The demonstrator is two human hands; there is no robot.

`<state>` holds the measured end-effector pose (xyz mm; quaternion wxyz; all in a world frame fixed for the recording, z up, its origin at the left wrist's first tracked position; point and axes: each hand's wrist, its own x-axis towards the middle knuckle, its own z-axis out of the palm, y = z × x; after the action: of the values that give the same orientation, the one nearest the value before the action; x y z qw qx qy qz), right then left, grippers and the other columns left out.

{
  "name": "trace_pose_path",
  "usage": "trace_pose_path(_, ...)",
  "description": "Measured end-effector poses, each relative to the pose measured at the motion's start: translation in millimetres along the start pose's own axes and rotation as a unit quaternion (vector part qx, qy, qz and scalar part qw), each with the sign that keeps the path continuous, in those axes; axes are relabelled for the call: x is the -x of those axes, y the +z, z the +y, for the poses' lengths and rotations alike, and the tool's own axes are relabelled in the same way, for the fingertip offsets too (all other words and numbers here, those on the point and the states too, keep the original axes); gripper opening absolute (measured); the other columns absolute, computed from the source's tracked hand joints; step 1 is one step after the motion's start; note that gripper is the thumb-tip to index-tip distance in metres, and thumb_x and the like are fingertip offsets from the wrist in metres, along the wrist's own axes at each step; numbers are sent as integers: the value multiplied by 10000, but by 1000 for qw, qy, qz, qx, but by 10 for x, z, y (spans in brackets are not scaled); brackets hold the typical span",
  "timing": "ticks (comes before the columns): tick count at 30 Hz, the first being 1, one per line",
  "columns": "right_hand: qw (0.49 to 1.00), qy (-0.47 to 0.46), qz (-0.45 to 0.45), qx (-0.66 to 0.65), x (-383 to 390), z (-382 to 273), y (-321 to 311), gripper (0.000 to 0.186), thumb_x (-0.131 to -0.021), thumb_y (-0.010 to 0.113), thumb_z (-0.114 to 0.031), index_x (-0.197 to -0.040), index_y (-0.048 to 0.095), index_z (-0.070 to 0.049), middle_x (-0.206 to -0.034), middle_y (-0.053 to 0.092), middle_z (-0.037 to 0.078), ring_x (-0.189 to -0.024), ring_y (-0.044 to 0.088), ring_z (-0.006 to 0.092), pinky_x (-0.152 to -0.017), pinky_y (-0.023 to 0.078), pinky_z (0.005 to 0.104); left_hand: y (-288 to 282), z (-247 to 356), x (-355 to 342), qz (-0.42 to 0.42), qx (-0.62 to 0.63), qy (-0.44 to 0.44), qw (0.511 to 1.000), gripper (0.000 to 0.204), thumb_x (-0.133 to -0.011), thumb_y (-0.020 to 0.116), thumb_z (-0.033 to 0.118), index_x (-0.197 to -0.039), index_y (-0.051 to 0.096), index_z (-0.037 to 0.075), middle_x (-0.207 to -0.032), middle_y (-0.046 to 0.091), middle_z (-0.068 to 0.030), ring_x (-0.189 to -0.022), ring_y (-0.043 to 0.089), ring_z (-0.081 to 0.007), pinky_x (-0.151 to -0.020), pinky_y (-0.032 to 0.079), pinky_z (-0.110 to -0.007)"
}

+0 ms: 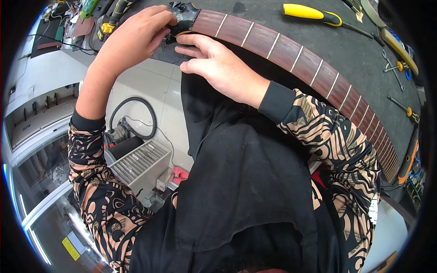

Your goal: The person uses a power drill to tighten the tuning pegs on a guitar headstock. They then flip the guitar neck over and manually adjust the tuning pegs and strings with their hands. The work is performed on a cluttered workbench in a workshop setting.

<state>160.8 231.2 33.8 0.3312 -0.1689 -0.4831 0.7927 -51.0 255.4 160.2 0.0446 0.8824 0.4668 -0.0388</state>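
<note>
A long guitar neck with a reddish wooden fretboard and pale frets runs from the top centre down to the right. At its upper end is a black headstock. My left hand is curled at the headstock's lower left edge, fingers closed on it, fingertips partly hidden. Just below the headstock and neck, my right hand has its fingers spread and slightly bent, thumb apart, with nothing visible held; whether the fingertips touch the guitar is unclear. Black cloth lies beneath my right hand and down over my body.
The dark worktop holds a yellow-black long tool, spanners, screwdrivers and an orange-handled tool. A power drill is at the upper left. A vacuum and metal-slatted unit stand below left.
</note>
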Motion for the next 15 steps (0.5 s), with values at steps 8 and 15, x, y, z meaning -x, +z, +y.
trace_pose_path(8, 1000, -5, -3, 8, -2, -38, -1, 671, -1029, 628, -52, -1631, 378, 108, -1620, 508, 244, -1580, 459, 311, -1219, 469, 381, 157, -93, 21, 61, -122, 72, 988, 225, -988, 680, 36, -1203, 618, 15, -1179, 631, -152, -1169, 622, -390, -1002, 506, -482)
trace_pose_path(15, 1000, -2, -15, -4, -3, -50, 20, 685, -1029, 637, -69, -1637, 372, 100, -1617, 501, 273, -1580, 454, 324, -1226, 461, 387, 206, -141, 60, -2, -157, -13, 987, 171, -1034, 674, 128, -1148, 625, 11, -1127, 645, -157, -1144, 631, -387, -985, 500, -469)
